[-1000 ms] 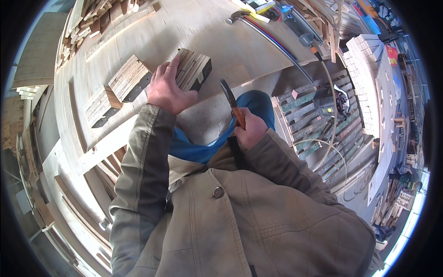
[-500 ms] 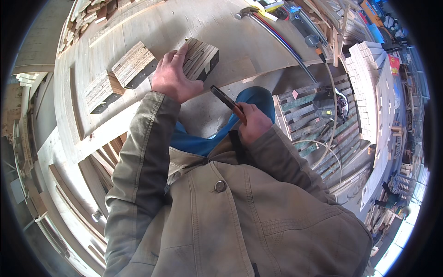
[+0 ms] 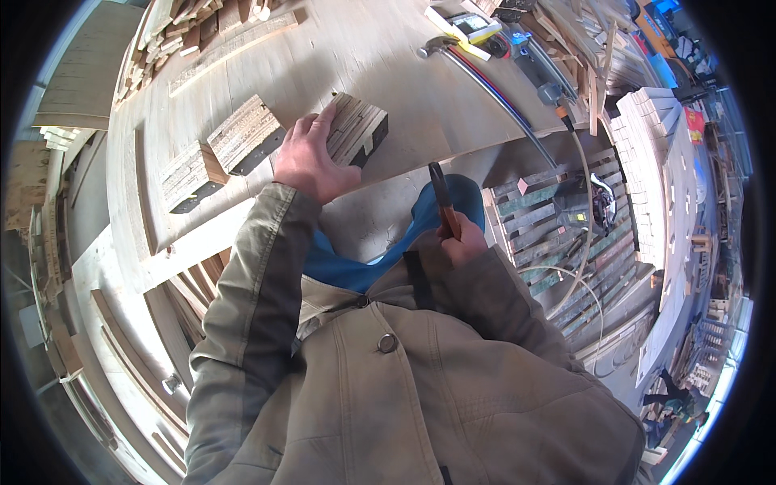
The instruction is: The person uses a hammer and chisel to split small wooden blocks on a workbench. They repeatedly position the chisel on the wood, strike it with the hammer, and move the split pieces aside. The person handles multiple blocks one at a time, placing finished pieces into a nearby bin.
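My left hand (image 3: 311, 166) is closed on a wooden block (image 3: 356, 128) made of stacked strips, with the fingers along its left side and the thumb at its near end. Two similar pieces, a middle wooden block (image 3: 246, 133) and a left wooden block (image 3: 190, 178), lie to the left of that hand with dark near faces. In front of my body, off the table edge, my right hand (image 3: 463, 240) grips a slim hand tool (image 3: 442, 194) by its orange-brown handle. The dark front part of the tool points up and away; its exact kind is unclear.
A hammer (image 3: 473, 69) lies at the table's far right beside a yellow-and-white item (image 3: 471, 32). Wood strips (image 3: 178, 32) are piled at the far left. A slatted pallet (image 3: 533, 214) with a hose (image 3: 584, 234) stands below right, near stacked pale boards (image 3: 643, 170).
My right hand has drawn back slightly to the right, and the tool has swung from pointing at the block to pointing forward. My left hand keeps its place on the block.
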Available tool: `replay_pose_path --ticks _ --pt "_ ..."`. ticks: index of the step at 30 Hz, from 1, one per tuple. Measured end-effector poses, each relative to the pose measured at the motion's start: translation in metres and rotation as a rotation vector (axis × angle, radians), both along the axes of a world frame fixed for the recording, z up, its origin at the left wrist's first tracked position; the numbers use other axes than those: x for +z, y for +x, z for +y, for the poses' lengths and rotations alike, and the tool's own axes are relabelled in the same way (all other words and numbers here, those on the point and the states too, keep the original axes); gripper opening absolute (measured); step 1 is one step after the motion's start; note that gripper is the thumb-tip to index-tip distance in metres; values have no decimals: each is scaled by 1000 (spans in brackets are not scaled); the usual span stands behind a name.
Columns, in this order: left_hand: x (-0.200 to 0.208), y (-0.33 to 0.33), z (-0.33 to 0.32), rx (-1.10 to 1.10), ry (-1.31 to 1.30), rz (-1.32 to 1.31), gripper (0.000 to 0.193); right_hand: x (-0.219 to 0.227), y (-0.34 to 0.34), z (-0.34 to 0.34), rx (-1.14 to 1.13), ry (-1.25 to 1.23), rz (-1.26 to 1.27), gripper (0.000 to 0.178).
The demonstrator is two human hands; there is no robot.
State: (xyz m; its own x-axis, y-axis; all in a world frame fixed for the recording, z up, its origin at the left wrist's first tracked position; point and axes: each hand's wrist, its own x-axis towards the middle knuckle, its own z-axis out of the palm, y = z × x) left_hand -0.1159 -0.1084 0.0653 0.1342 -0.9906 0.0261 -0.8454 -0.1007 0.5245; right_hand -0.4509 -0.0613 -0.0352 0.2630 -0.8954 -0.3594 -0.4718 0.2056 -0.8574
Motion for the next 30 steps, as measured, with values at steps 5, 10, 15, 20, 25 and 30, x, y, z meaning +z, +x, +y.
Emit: replay_pose_path --ticks 5,10,15,20,25,30 --pt "0 0 -1 -7 -20 18 109 -27 -17 1 -32 52 -100 55" --pt "1 -2 -2 -1 3 8 109 -37 -21 -13 -155 315 -386 56" --pt "-2 -1 -4 -3 -10 -25 108 -33 -35 -26 -307 477 -507 52" --pt "-1 2 -3 -56 -13 -25 111 -35 -40 -24 -330 448 -550 49" --pt "11 5 -4 -111 42 -82 117 -45 -45 -26 -321 457 -570 53" --pt "25 -1 -5 -85 142 -148 119 -50 -47 -26 -342 483 -627 50"
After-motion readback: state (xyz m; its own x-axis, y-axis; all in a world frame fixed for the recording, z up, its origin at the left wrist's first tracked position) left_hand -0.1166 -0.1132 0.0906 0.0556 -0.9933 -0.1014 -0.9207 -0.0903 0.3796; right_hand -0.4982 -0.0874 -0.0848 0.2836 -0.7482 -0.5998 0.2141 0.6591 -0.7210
